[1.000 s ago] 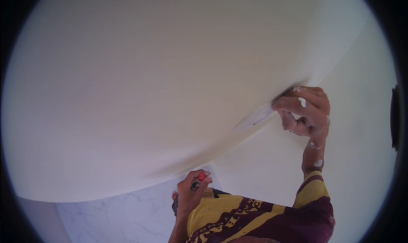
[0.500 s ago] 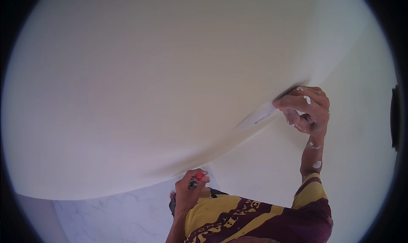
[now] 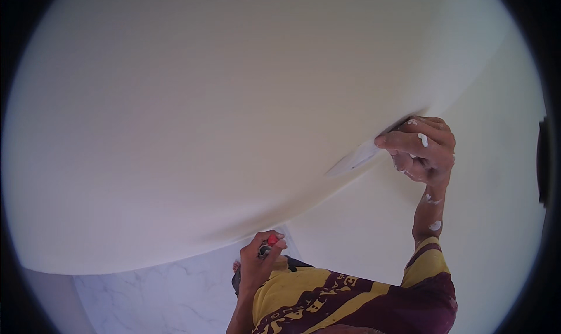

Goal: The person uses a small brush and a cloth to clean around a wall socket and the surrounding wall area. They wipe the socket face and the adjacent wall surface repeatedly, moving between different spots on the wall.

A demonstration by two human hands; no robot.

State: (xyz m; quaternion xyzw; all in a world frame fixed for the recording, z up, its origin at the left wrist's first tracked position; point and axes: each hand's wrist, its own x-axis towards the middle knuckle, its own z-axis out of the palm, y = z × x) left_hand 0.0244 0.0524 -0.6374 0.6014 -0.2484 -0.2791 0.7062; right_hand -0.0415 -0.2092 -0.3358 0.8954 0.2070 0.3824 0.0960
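Up at the right, my right hand pinches a wide putty blade, thin and smeared white, between thumb and fingers. The blade lies at a slant against the pale wall, close to the corner line. White paste spots the hand and its forearm. Lower down, near my waist, my left hand is closed round a dark handle with a red end. The rest of that tool is hidden, so I cannot tell its kind.
A second pale wall meets the first along a curved-looking corner line. White marbled floor tiles show at the lower left. At the far right rim is a dark object, cut off by the picture's edge.
Very little differs. My left hand and its tool have shifted slightly up and left. The right hand and blade stay in nearly the same place on the wall.
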